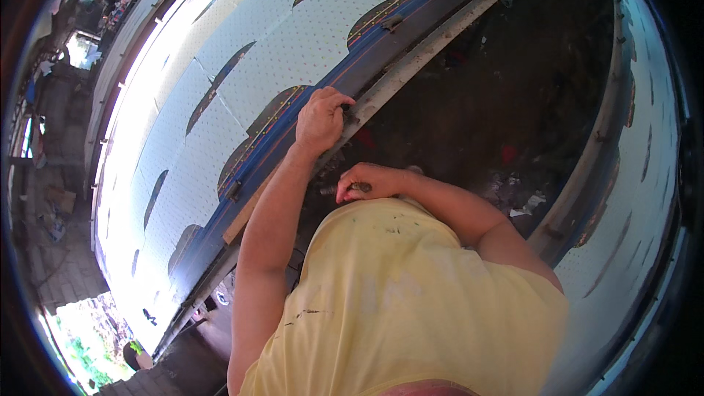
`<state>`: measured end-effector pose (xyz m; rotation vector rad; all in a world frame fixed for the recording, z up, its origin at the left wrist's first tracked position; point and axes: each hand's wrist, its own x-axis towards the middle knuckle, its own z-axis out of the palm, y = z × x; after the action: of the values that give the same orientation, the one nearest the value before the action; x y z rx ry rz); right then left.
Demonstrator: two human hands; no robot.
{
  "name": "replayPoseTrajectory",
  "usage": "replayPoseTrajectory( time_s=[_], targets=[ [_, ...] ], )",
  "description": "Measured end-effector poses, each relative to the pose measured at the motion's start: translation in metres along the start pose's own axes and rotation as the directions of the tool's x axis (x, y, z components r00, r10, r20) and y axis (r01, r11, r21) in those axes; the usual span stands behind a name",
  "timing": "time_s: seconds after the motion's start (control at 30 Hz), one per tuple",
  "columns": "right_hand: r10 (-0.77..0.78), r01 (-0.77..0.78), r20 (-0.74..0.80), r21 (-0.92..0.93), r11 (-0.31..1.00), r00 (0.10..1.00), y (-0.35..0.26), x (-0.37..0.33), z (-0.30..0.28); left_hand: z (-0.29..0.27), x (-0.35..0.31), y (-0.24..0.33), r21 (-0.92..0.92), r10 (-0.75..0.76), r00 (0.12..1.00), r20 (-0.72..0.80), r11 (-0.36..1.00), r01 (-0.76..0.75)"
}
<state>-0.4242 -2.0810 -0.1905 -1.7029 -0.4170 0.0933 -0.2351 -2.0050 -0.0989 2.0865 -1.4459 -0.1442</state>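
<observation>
A long table (pixel 293 125) runs diagonally on my left, with pale, dotted fabric-like panels and dark leaf-shaped gaps between them. My left hand (pixel 320 119) rests at its near edge, fingers curled over a metal rail (pixel 411 59). A small dark piece shows at those fingertips; its kind is hidden. In front of my belly my right hand (pixel 372 180) is closed, bent inward at the wrist. A brownish rounded end shows between its fingers, but I cannot make out the thing. A blurred, greyish ridged object (pixel 327 190) lies just left of that hand.
Small dark metal pieces (pixel 392 23) sit at intervals along the rail. A blue band with coloured dots borders the panels. Another panelled table (pixel 623 220) stands on my right, across a dark floor (pixel 477 103) with scraps of litter (pixel 528 205). A wooden strip (pixel 249 213) lies along the near edge.
</observation>
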Motion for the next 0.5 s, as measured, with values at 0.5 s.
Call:
replayPoseTrajectory(
  time_s=[0.5],
  targets=[
    [0.059, -0.005, -0.280, 0.191, 0.982, 0.958, -0.001, 0.003, -0.005, 0.003, -0.004, 0.001, 0.030, 0.016, 0.999, -0.034, 0.999, -0.015]
  ],
)
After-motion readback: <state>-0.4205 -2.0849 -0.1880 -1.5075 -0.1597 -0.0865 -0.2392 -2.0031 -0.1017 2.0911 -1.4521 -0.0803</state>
